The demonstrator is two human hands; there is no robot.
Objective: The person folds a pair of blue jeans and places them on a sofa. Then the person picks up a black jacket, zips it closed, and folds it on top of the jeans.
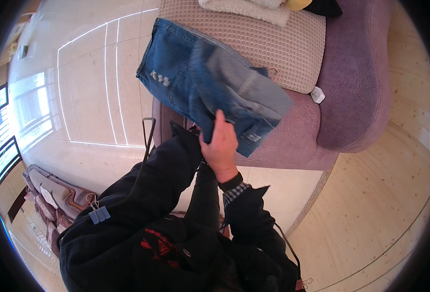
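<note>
A blue denim garment with frayed distressed patches lies partly on the sofa seat and partly lifted. Its paler grey-blue part is folded over to the right and blurred by motion. My right hand grips the near edge of the denim, with cloth between thumb and forefinger. The black left sleeve reaches under the garment's near left side. Only a sliver of my left hand shows there, and its fingers are hidden.
A mauve sofa carries a beige waffle-textured cushion. Cream fleece fabric, a yellow item and black cloth lie at the top. A white plug adapter sits beside the cushion. Another patterned seat stands at left on the tiled floor.
</note>
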